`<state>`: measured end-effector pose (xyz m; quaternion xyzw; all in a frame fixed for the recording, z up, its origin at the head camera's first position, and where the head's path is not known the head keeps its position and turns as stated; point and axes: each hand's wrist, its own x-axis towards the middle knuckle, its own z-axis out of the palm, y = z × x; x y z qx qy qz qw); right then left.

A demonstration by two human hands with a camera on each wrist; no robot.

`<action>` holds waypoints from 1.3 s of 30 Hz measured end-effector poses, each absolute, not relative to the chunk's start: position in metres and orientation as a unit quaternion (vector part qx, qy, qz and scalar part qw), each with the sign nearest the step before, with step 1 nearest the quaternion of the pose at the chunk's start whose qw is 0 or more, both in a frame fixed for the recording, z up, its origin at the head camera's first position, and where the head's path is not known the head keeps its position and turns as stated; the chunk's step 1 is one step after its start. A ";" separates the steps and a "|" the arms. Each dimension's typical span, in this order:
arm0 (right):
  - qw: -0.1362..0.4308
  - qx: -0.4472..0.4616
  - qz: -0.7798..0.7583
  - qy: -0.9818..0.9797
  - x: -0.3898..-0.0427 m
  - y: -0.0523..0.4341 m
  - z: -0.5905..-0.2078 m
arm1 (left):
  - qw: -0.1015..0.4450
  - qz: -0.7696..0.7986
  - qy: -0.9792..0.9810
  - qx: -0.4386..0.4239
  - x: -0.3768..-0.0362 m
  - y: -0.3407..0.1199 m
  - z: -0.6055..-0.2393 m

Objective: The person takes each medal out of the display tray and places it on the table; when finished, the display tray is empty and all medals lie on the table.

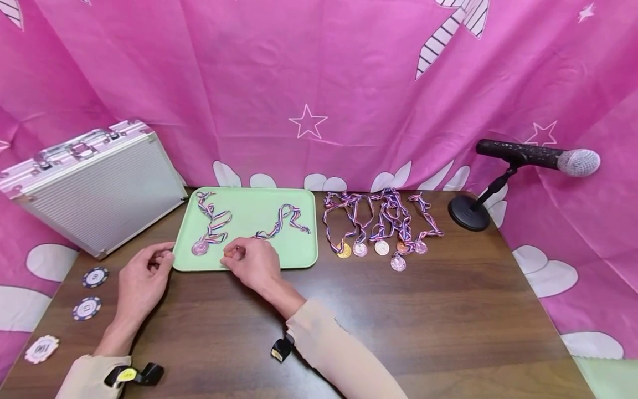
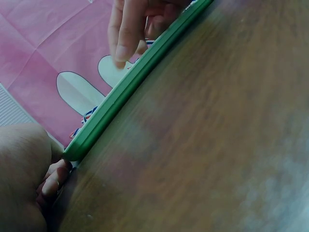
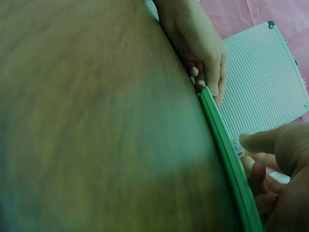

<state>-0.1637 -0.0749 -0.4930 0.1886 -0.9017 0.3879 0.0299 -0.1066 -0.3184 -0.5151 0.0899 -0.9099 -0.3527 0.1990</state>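
Observation:
A light green tray (image 1: 259, 197) lies on the table with two ribboned medals on it. Its left front corner is pinched by my left hand (image 1: 144, 277), thumb above and fingers curled below the rim (image 3: 205, 96). Over the tray's front part, my right hand (image 1: 254, 263) has thumb and fingertips at a small orange-brown medal (image 1: 226, 254), mostly hidden by the hand. A striped ribbon (image 1: 279, 224) trails from behind that hand toward the back right. Left of it, a silvery-pink medal (image 1: 200, 247) lies flat, its ribbon (image 1: 215, 221) running in loose zigzags to the back.
Right of the tray lie several more medals (image 1: 381, 247) with bunched ribbons. A microphone (image 1: 538, 155) on a black stand is at the back right. A silver case (image 1: 99, 188) stands at the left, with poker chips (image 1: 87, 308) in front. Pink cloth hangs behind.

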 end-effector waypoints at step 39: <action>0.069 0.077 0.332 -0.938 -0.188 -0.034 -0.501 | 0.193 -0.354 -0.911 0.089 -0.105 -0.319 -0.512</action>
